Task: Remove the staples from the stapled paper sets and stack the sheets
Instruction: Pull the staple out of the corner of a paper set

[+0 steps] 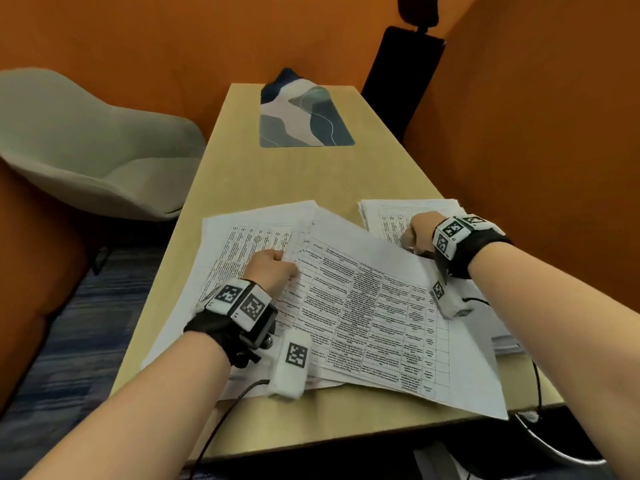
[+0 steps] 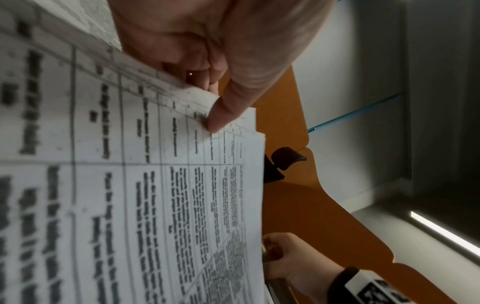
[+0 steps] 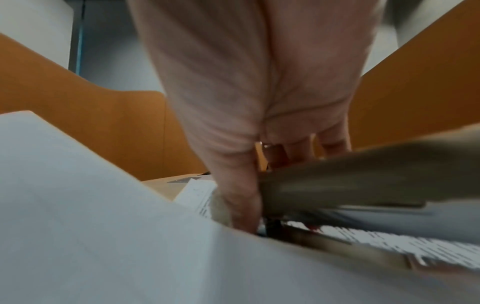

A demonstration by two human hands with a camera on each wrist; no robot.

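The left hand (image 1: pixel 273 268) pinches the corner of the printed sheets (image 1: pixel 367 317), thumb (image 2: pixel 228 111) on top. The right hand (image 1: pixel 417 233) is clenched round a blurred metal tool (image 3: pixel 350 185) at the sheets' far corner. They lie on a tan table (image 1: pixel 311 174) between orange walls (image 1: pixel 540 133), with a second pile (image 1: pixel 394 209) beyond. The print is unreadable.

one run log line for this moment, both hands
left hand: pinching paper set corner | right hand: gripping metal tool | staple: hidden
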